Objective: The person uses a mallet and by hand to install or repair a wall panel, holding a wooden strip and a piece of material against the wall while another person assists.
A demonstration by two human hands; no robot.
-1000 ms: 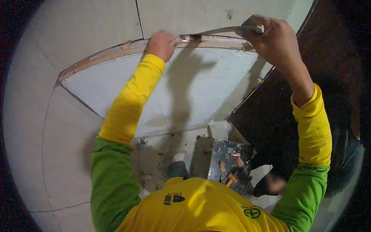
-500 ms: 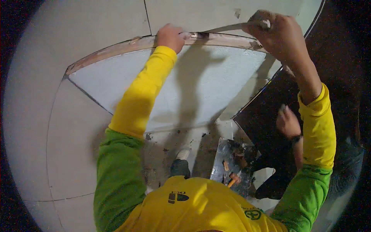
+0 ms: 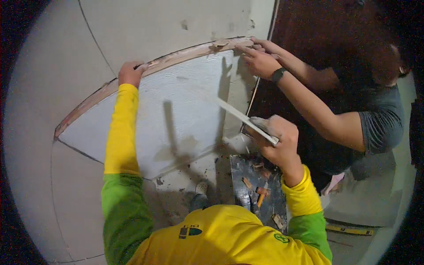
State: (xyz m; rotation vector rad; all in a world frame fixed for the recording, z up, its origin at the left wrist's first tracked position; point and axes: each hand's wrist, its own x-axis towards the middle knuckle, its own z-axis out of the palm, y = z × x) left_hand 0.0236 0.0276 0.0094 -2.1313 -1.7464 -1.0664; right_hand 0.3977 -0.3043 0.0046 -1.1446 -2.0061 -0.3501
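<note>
A curved wooden edge strip (image 3: 183, 56) runs along the top of a white, fan-shaped panel (image 3: 185, 88). My left hand (image 3: 131, 73) is closed over this strip on its left half, fingers curled at the upper edge. Lower down on the right, my right hand (image 3: 280, 134) grips a long, thin, pale flat strip (image 3: 238, 115) whose free end points up and left over the panel. Whether it is a blade or a slat I cannot tell. At the strip's right end, a co-worker's hands (image 3: 260, 59) touch the wood.
A dark board (image 3: 238, 172) on the floor holds a hammer (image 3: 261, 194) and wood scraps (image 3: 246, 182). Dark debris lies below the panel. The co-worker (image 3: 362, 115) crouches at the right, beside a dark brown surface (image 3: 304, 26). A yellow bar-shaped thing (image 3: 349, 229) lies at lower right.
My left hand is now farther left along the wooden strip. My right hand has come down from the top edge with the pale strip. The co-worker's hands have reached the wood's right end.
</note>
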